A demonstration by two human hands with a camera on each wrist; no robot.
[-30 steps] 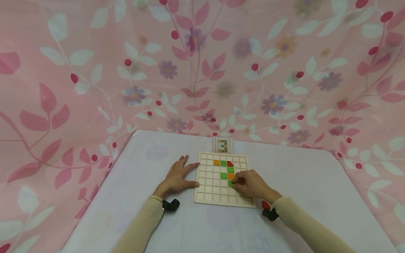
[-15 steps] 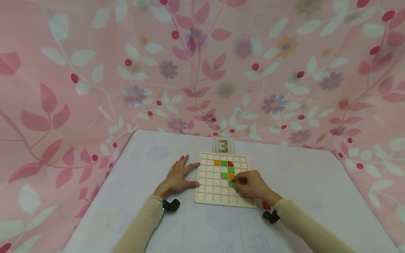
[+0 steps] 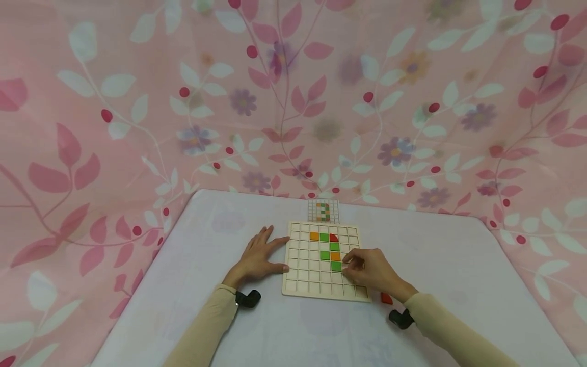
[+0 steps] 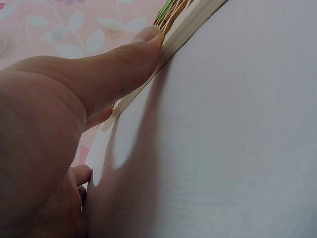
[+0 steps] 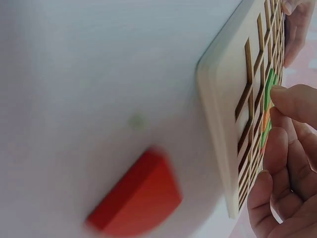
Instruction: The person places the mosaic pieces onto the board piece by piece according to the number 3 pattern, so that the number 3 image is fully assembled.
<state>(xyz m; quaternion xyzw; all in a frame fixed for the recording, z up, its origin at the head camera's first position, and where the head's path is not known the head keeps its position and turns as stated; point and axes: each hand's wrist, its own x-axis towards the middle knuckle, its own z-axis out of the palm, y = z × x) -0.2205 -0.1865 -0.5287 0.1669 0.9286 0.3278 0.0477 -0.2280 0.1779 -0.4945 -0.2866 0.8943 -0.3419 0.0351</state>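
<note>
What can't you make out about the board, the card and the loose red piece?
Board: in the head view, the right hand hides some squares; in the left wrist view, the top edge cuts most of it off.
Card: in the head view, too small to read its exact shapes.
Loose red piece: blurred in the right wrist view.

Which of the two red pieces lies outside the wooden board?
The red piece with a curved edge on the white tablecloth, by the wooden grid board's near right corner. The other red piece sits on the board, beside a green square tile.
</note>
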